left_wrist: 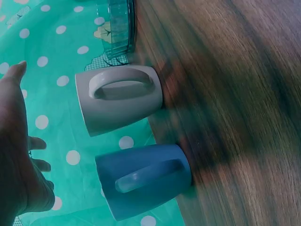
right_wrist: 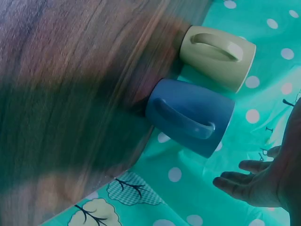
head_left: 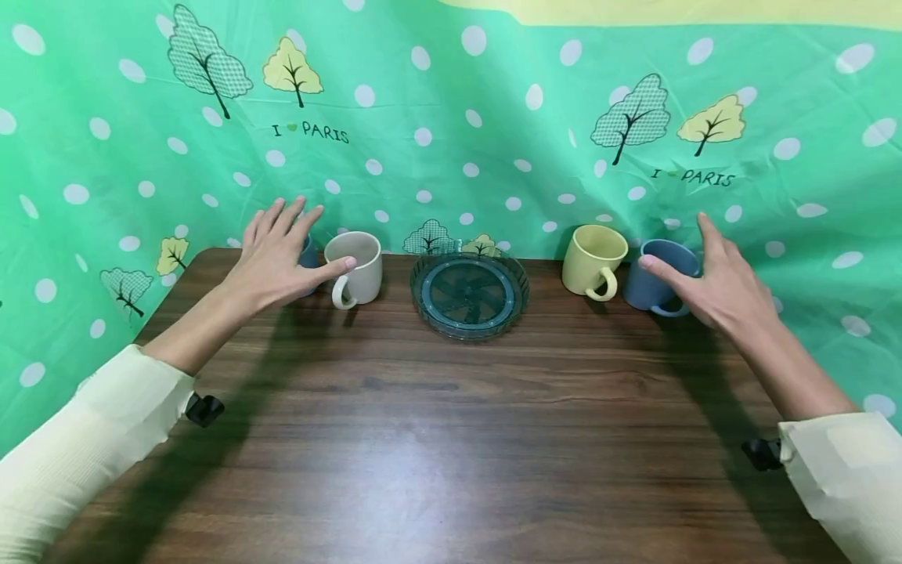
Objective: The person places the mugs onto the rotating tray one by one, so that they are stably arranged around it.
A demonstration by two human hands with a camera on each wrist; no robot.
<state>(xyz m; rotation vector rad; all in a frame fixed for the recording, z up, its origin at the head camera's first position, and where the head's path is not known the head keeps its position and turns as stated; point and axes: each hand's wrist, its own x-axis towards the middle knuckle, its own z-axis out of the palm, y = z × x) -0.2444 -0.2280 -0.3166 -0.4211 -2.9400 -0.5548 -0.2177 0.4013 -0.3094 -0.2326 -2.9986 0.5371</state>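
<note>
My left hand (head_left: 278, 262), fingers spread, hovers over a blue mug (head_left: 308, 262) that it partly hides; its thumb reaches over the white mug (head_left: 365, 274). In the left wrist view the hand (left_wrist: 21, 155) stands apart from the white mug (left_wrist: 120, 96) and the blue mug (left_wrist: 146, 181). My right hand (head_left: 729, 286) is spread beside another blue mug (head_left: 655, 274), thumb before its rim, with a yellow mug (head_left: 592, 254) to the left. The right wrist view has a gap between the hand (right_wrist: 263, 181) and the blue mug (right_wrist: 190, 115); the yellow mug (right_wrist: 218, 56) is beyond.
A round clear dish (head_left: 468, 296) with a ribbed rim lies between the two pairs of mugs, at the back of the brown wooden table (head_left: 451, 439). Behind the table hangs a green cloth (head_left: 451, 110) with white dots and printed trees.
</note>
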